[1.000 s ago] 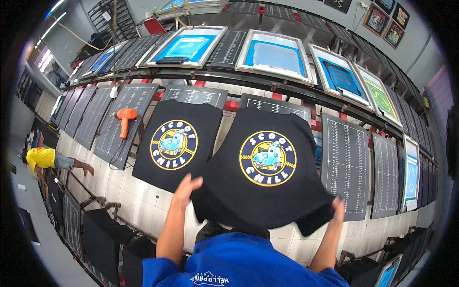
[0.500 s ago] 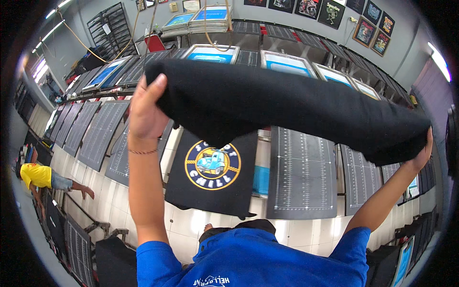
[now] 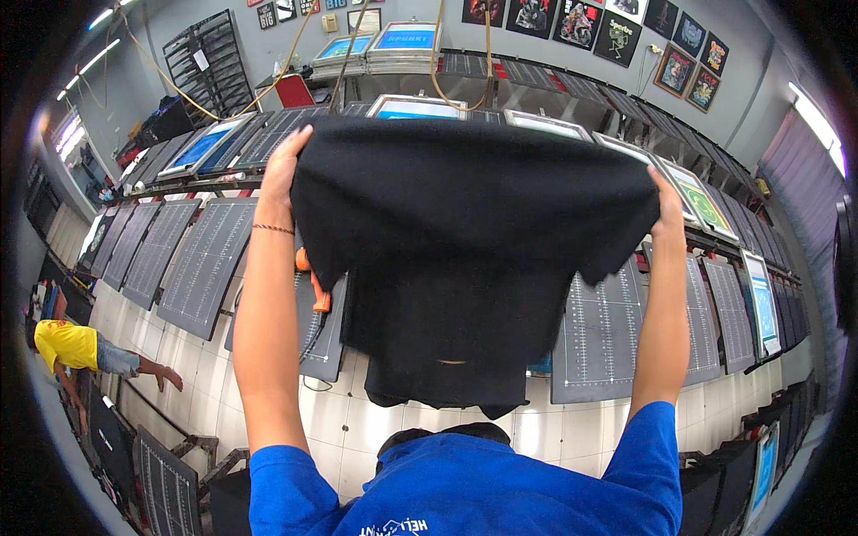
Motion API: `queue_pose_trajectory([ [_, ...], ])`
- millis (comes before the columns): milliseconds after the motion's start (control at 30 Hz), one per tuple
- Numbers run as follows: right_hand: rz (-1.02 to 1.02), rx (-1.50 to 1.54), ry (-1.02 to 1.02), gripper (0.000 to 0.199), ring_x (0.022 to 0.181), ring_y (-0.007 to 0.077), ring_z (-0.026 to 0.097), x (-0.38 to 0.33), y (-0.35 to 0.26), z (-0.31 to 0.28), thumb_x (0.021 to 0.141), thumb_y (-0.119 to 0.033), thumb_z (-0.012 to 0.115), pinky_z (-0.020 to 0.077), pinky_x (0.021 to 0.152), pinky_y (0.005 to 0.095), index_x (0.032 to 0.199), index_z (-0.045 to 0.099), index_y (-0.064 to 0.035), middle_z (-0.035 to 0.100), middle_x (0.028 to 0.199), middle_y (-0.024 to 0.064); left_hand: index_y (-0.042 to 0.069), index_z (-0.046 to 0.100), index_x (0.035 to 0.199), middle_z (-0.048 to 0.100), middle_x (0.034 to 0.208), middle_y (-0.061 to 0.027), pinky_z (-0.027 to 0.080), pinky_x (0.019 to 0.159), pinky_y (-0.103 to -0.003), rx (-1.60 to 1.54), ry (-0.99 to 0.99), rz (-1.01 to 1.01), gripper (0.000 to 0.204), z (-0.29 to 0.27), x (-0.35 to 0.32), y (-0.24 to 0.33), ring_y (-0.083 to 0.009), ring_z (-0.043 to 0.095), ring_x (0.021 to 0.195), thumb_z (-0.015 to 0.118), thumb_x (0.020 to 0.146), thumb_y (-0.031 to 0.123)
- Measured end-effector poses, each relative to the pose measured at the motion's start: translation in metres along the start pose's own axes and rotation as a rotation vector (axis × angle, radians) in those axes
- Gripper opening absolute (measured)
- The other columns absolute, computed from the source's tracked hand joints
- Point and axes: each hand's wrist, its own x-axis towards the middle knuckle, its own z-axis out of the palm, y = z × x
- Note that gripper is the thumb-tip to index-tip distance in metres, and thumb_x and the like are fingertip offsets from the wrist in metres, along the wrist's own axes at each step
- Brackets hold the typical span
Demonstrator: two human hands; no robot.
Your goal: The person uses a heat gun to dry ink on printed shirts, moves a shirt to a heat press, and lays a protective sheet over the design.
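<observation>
- Left grip point(image 3: 281, 175) and right grip point(image 3: 668, 202) clench a black shirt point(image 3: 465, 201) by its far edge
- Shirt partly hides an orange tool point(image 3: 320, 299), left
- Gridded board point(image 3: 597, 344) at right

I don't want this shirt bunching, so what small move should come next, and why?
Perhaps lower the black shirt evenly: the left hand and right hand hold it raised and spread, hiding most of another black shirt.

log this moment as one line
left hand: holds black shirt at left | right hand: holds it at right | shirt: spread, hanging | orange tool: partly hidden
</observation>
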Motion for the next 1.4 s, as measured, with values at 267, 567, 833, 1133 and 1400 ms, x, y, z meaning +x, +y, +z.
queue_pose_trajectory([
  [267,-0.066,-0.048,0.033,0.032,0.086,0.0244,0.068,-0.106,-0.052,0.027,0.088,-0.026,0.066,0.0540,0.082,0.0375,0.107,0.064,-0.0007,0.068,0.106,0.0123,-0.005,0.052,0.127,0.062,0.120,-0.0130,0.048,0.093,-0.030,-0.054,0.220,0.094,0.042,0.014,-0.134,0.054,-0.0196,0.062,0.107,0.060,0.092,0.016],
  [567,0.483,-0.437,0.188,0.040,0.103,0.0204,0.059,-0.321,0.130,-0.088,0.085,-0.022,0.066,0.0427,0.094,0.0342,0.117,0.060,0.0009,0.065,0.112,0.0095,-0.006,0.050,0.128,0.061,0.119,-0.0104,0.042,0.099,-0.030,0.155,0.182,-0.536,0.039,-0.106,-0.336,-0.115,-0.0172,0.058,0.109,0.058,0.093,0.011],
  [833,0.731,-0.080,0.216,0.030,0.101,0.0195,0.059,-0.389,0.232,-0.162,0.084,-0.011,0.059,0.0446,0.090,0.0371,0.113,0.060,-0.0031,0.065,0.111,0.0075,0.002,0.061,0.110,0.065,0.105,-0.0024,0.045,0.089,-0.028,0.153,0.246,-0.796,0.019,-0.166,-0.415,-0.209,-0.0122,0.059,0.096,0.056,0.094,0.009],
  [1133,0.940,-0.951,0.046,0.047,0.096,0.0243,0.063,-0.414,0.248,-0.209,0.080,-0.024,0.065,0.0487,0.082,0.0363,0.118,0.061,0.0035,0.066,0.111,0.0141,-0.005,0.061,0.112,0.065,0.108,-0.0179,0.048,0.089,-0.036,1.113,0.025,-0.785,0.032,-0.175,-0.425,-0.210,-0.0279,0.062,0.103,0.062,0.090,0.019],
  [1400,0.342,-0.867,0.046,0.075,0.135,0.0321,0.039,-0.275,0.330,-0.099,0.094,-0.058,0.044,0.0294,0.111,0.0395,0.140,0.042,0.0008,0.043,0.143,0.0243,0.000,0.033,0.144,0.038,0.146,-0.0177,0.032,0.109,-0.037,0.819,0.002,-0.299,0.055,-0.095,-0.285,-0.307,-0.0272,0.039,0.133,0.044,0.102,0.033],
])
